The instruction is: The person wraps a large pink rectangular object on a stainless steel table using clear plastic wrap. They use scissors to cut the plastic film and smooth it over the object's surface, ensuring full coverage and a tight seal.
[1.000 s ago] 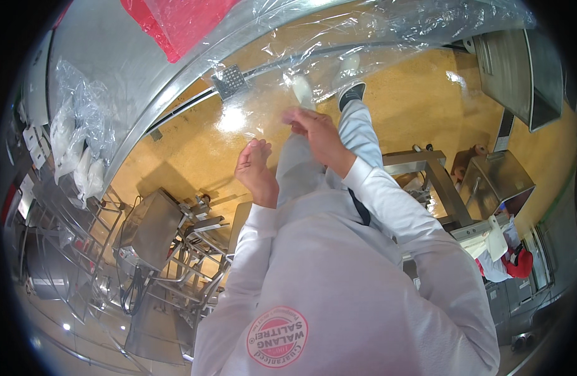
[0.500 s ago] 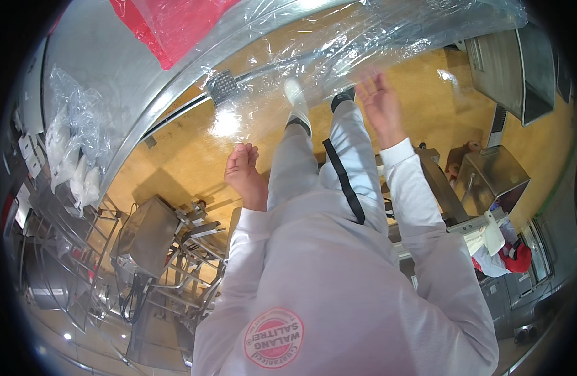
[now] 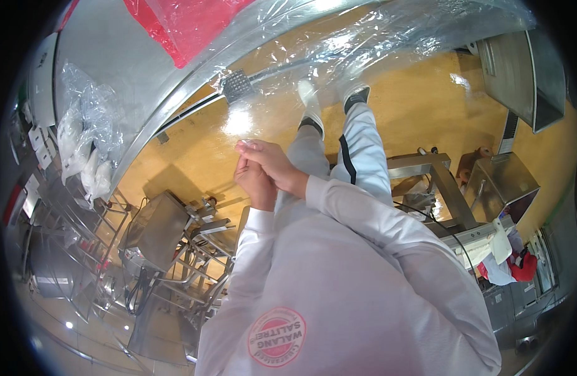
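My left hand point(image 3: 256, 186) is closed, with its fingertips curled together above the yellow floor. Across it lies my right hand point(image 3: 282, 168), its fingers bent round to the left hand's fingertips. A small pale bit shows at the joined fingertips, too small to name. Beyond my hands a wide sheet of clear plastic film point(image 3: 357, 50) droops over the edge of the steel table point(image 3: 152, 122). Whether the film reaches into my fingers I cannot tell. Red plastic point(image 3: 179, 28) lies on the table top under clear film.
Clear bags with white contents point(image 3: 81, 150) lie at the table's left end. A steel machine on a frame point(image 3: 153, 232) stands at the left. To the right are a steel box point(image 3: 502, 178), a metal stand point(image 3: 448, 188) and a large steel bin point(image 3: 520, 75).
My right hand has swung in from the right, where it was open near the film, and met my left hand. The left hand has shifted slightly to the right.
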